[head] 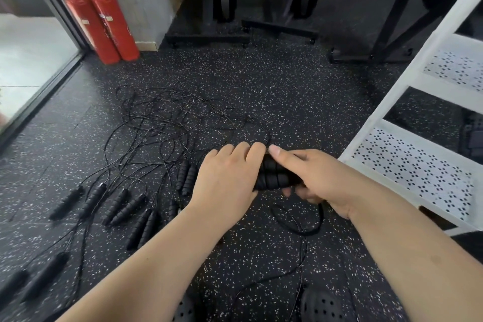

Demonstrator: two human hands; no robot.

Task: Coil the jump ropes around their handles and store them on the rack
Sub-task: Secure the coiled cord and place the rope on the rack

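- The left grip (227,178), a bare hand, is curled over the far end of a pair of black foam handles (274,175). The right grip (311,178) is wrapped round their near end, with the thumb laid along the top.
- The handles are held side by side above the floor (261,81), just at 9 o'clock of the white rack (413,165).
- A loop of thin cord (313,227) hangs below the right grip toward 6 o'clock, and the rest is trailed onto the floor.
- The handles are judged light, soft and easily gripped. The cord looks thin and springy, so it is likely to spring off unless tension is kept on each turn.
- Hold is best taken round the middle of both handles with one grip, with the cord pinched close to them by the other.
- The other jump ropes (125,206) lie at 9 o'clock, their cords tangled toward 11 o'clock, where snagging may be expected.
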